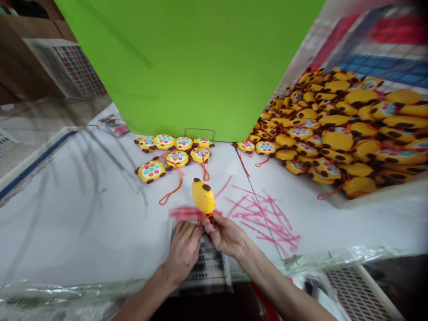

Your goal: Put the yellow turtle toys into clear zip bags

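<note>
My right hand pinches the lower end of a small yellow animal-shaped toy with dark brown ears or feet. The toy stands tilted upright above the table, its plain side partly facing me. An orange-red cord loop shows at its lower end. My left hand is closed beside it, its fingertips at the cord and touching or nearly touching the right fingers. Beneath both hands lies a clear plastic bag with black print. What sits between the left fingertips is mostly hidden, but a bit of cord shows there.
Several similar toys with coloured buttons lie in rows before a green board. A large heap of them fills the right side. Pink marker strokes mark the white table. A plastic packet lies back left.
</note>
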{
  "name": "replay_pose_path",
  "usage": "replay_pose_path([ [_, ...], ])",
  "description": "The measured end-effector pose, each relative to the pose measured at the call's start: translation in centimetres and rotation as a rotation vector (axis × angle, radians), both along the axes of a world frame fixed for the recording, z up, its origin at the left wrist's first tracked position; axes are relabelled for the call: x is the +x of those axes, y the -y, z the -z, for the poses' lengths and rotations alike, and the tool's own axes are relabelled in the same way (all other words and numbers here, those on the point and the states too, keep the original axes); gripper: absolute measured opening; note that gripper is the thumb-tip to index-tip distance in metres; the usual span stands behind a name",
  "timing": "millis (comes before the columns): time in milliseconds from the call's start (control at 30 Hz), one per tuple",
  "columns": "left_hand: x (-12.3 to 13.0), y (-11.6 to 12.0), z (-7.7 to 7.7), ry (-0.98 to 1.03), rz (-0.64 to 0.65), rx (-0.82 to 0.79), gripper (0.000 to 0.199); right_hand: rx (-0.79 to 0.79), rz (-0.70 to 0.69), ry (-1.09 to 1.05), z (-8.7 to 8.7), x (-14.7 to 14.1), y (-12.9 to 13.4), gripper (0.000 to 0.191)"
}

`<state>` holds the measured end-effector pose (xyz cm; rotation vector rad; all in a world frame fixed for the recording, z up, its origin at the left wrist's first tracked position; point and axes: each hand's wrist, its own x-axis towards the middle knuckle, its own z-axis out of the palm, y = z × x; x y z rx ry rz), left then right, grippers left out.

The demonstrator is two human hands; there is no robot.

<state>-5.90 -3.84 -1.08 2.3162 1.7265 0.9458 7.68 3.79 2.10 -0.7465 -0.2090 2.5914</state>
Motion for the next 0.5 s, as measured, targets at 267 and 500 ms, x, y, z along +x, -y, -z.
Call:
replay_pose_path([
  [267,-0.3,0.0,0.7,0.003,0.007,0.032,0.02,0.025,0.025,0.007,-0.1,-0.3,0.9,0.015],
  [500,-0.2,-0.1,0.1,0.004,0.011,0.058,0.02,0.46,0.22,0.266,-0.6,-0.2,0.8,0.02],
])
